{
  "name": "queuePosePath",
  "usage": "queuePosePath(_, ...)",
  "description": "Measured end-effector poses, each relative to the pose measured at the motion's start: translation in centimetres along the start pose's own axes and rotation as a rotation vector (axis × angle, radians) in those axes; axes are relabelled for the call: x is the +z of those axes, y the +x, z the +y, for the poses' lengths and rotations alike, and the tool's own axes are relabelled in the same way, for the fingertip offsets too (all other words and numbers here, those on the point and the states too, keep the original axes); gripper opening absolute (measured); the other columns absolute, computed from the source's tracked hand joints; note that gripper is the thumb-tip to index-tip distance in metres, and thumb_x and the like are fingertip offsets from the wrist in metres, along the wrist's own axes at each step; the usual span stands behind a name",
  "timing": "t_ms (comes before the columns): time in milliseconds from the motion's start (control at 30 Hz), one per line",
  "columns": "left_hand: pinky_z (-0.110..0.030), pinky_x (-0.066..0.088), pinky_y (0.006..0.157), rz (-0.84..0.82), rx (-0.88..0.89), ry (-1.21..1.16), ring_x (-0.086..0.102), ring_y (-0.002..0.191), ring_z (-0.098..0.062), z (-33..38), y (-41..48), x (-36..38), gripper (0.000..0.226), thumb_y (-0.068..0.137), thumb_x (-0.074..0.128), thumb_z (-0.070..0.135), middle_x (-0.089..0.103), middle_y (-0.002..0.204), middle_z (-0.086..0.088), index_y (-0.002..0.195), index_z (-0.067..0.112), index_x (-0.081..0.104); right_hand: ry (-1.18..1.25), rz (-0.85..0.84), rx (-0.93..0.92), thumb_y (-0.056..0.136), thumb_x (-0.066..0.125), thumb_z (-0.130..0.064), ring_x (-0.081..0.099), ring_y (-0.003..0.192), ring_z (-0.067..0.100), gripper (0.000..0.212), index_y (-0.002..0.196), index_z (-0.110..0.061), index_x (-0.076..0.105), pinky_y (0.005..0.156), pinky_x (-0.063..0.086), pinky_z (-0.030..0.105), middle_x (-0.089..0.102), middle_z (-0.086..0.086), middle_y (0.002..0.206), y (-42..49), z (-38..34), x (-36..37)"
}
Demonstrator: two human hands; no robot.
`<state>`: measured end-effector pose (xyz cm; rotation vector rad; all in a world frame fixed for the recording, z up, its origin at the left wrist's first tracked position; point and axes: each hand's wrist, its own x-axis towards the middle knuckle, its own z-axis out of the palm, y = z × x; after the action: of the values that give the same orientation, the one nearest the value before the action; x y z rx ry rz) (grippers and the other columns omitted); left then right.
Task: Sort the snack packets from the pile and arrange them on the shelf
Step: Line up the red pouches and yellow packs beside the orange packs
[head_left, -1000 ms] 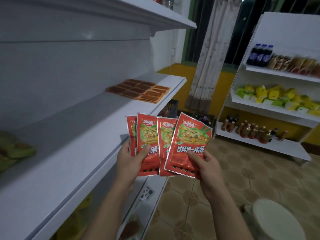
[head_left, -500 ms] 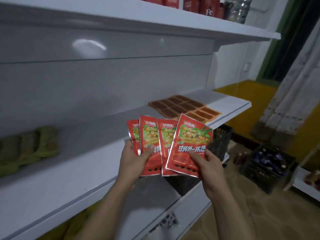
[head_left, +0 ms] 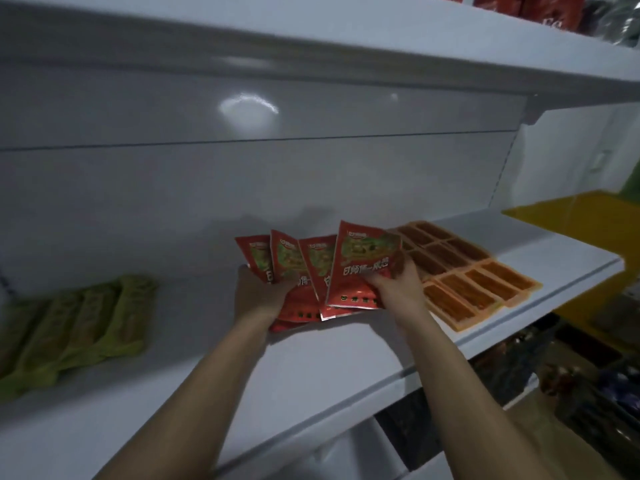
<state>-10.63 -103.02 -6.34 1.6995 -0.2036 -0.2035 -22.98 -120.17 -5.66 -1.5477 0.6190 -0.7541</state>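
Note:
Several red snack packets (head_left: 360, 268) are fanned out over the middle of the white shelf (head_left: 311, 368), their lower edges close to its surface. My left hand (head_left: 259, 292) grips the left packets of the fan from below. My right hand (head_left: 398, 285) pinches the frontmost packet at its right edge. Both arms reach in over the shelf's front edge.
A block of orange and brown packets (head_left: 474, 275) lies flat just right of my hands. Green packets (head_left: 76, 327) lie in a row at the left. An upper shelf (head_left: 381, 50) overhangs, with red packs at its right end. Crates stand on the floor at lower right.
Both hands have carried the fanned red packets forward from in front of the shelf edge to over the shelf, between the green and the orange packets. The view has turned toward the shelf.

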Motion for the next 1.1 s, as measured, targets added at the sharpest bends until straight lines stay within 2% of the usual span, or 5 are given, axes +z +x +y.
queuePosePath(233, -0.04, 0.044, 0.099, 0.221, -0.085, 0.197, 0.054, 0.121, -0.034, -0.4, 3.7, 0.1, 0.087, 0.075, 0.085, 0.032, 0.053, 0.13, -0.018, 0.135, -0.002, 0.033, -0.321, -0.222, -0.047, 0.088, 0.068, -0.007, 0.059, 0.086, 0.01, 0.039, 0.123, -0.019, 0.056, 0.062, 0.042, 0.005, 0.063, 0.0, 0.108, 6.8, 0.4, 2.5)
queuePosePath(500, -0.053, 0.031, 0.107, 0.346, 0.051, 0.966, 0.021, 0.142, -0.04, -0.3, 2.8, -0.1, 0.076, 0.088, 0.065, 0.048, 0.021, 0.158, -0.015, 0.148, 0.014, 0.035, -0.523, -0.393, -0.09, 0.094, 0.06, -0.028, 0.06, 0.106, 0.019, 0.043, 0.136, -0.023, 0.051, 0.082, 0.037, 0.021, 0.064, -0.001, 0.116, 8.3, 1.9, 4.0)
queuePosePath(600, -0.046, 0.033, 0.102, 0.22, 0.336, 1.154, 0.038, 0.133, -0.032, 0.7, 1.9, 2.1, 0.048, 0.091, 0.045, 0.048, 0.05, 0.143, -0.003, 0.134, 0.028, 0.055, -0.532, -0.418, -0.117, 0.095, 0.058, -0.029, 0.058, 0.095, 0.017, 0.042, 0.136, -0.024, 0.05, 0.079, 0.037, 0.022, 0.062, -0.003, 0.105, 8.6, 2.3, 4.2)
queuePosePath(800, -0.047, 0.022, 0.111, -0.082, 0.299, 1.322, 0.037, 0.137, -0.026, -0.4, 2.7, 6.1, 0.045, 0.102, 0.025, 0.053, 0.049, 0.145, 0.007, 0.142, 0.044, 0.043, -0.609, -0.306, -0.196, 0.092, 0.059, -0.024, 0.06, 0.103, 0.028, 0.045, 0.136, -0.022, 0.047, 0.078, 0.041, 0.026, 0.058, 0.01, 0.119, 10.2, 2.6, 3.4)
queuePosePath(1100, -0.048, 0.012, 0.118, -0.087, 0.289, 1.3, 0.027, 0.143, -0.02, -1.0, 3.0, 4.8, 0.094, 0.069, -0.005, 0.081, 0.042, 0.151, 0.012, 0.142, 0.045, 0.043, -1.24, -0.42, -0.318, 0.097, 0.046, -0.026, 0.017, 0.147, 0.036, 0.053, 0.149, -0.023, 0.034, 0.117, 0.019, 0.047, 0.009, 0.018, 0.162, 11.9, 1.0, 2.5)
